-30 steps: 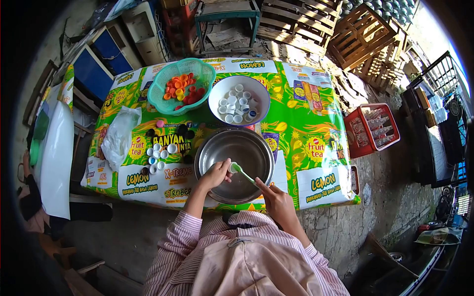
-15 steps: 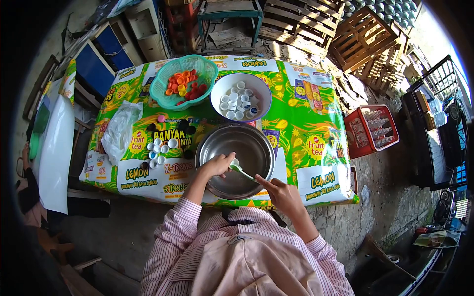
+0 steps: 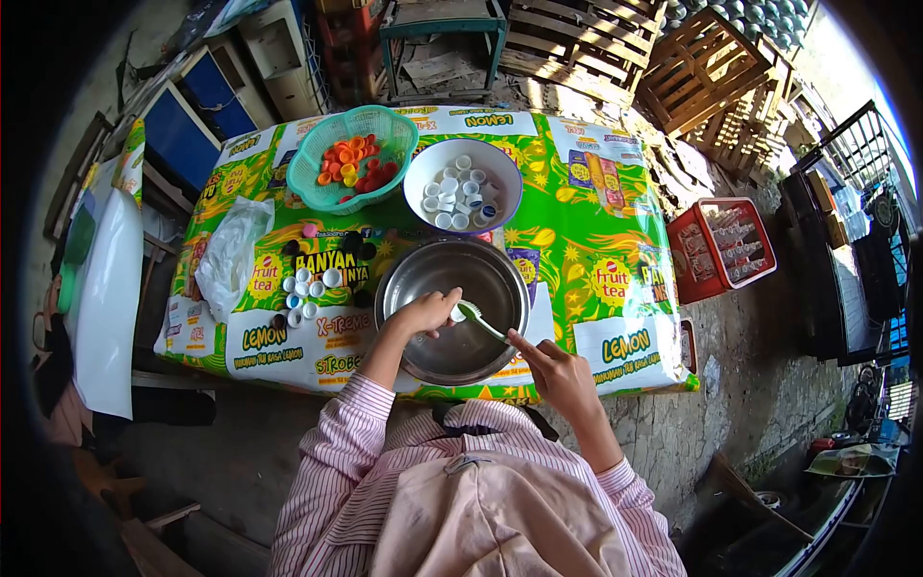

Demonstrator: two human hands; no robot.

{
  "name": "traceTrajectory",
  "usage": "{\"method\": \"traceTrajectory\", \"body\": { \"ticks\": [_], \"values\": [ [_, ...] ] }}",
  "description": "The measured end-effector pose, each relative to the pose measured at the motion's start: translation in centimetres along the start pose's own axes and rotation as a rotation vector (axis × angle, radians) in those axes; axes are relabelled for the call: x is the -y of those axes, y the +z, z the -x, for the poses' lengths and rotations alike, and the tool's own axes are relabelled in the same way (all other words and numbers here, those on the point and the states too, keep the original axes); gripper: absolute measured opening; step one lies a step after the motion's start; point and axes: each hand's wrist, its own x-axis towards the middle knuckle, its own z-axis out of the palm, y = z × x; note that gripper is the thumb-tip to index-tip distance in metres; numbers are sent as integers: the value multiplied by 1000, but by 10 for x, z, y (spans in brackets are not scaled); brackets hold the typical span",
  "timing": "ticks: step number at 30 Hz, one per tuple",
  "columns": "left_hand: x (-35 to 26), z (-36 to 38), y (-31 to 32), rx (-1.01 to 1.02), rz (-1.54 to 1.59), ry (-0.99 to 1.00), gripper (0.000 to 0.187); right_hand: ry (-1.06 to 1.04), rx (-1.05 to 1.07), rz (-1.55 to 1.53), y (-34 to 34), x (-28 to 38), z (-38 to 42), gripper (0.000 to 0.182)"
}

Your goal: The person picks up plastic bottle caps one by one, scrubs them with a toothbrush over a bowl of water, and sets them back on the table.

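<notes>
While the person's striped-sleeved arms reached forward, the right hand gripped the handle of a green and white toothbrush, its head set against a small white bottle cap pinched in the closed fingers of the left hand. Both met over the round stainless steel basin on the green printed tablecloth. Loose white caps lay left of the basin. Farther off stood a white bowl of white caps and a teal plastic basket of orange and red caps.
</notes>
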Motion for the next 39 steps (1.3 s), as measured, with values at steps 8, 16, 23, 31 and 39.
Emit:
{"method": "traceTrajectory", "body": {
  "ticks": [8, 16, 23, 31, 39],
  "values": [
    [-5, 14, 3, -55, 235, -32, 60, 18, -76, -50, 3, 0, -4, 51],
    [6, 16, 3, 77, 556, -33, 55, 45, -55, -102, 7, 6, -12, 50],
    [-2, 24, 4, 73, 514, -52, 56, 4, -13, -22, 7, 6, -11, 54],
    [-1, 22, 0, 145, 568, -19, 62, 31, -109, -152, -6, 3, -12, 52],
    [-8, 27, 7, 1, 672, -18, 53, 208, -96, -383, 3, 5, -6, 40]
  ]
}}
